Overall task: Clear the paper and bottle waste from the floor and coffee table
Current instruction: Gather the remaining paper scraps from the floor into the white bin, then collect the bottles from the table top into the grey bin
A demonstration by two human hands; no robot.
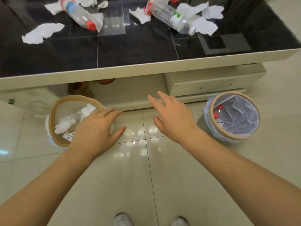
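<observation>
On the black-topped coffee table [130, 67] lie two clear plastic bottles: one with a red cap [78, 14] at the left, one with a green-and-white label [169, 15] at the right. Torn white paper pieces surround them, one large piece [42, 32] at the far left, others [202, 18] by the right bottle. My left hand [96, 131] hovers open over the floor beside the left bin [53, 128], which holds crumpled paper. My right hand [172, 118] is open, fingers spread, between the two bins. The right bin [211, 111], lined with a plastic bag, holds red-capped bottles.
Glossy beige floor tiles [146, 176] stretch beneath my arms. A drawer unit [211, 82] sits under the table's right side, and brown objects [81, 90] stand in the shelf gap behind the left bin. My shoes [123, 220] show at the bottom edge.
</observation>
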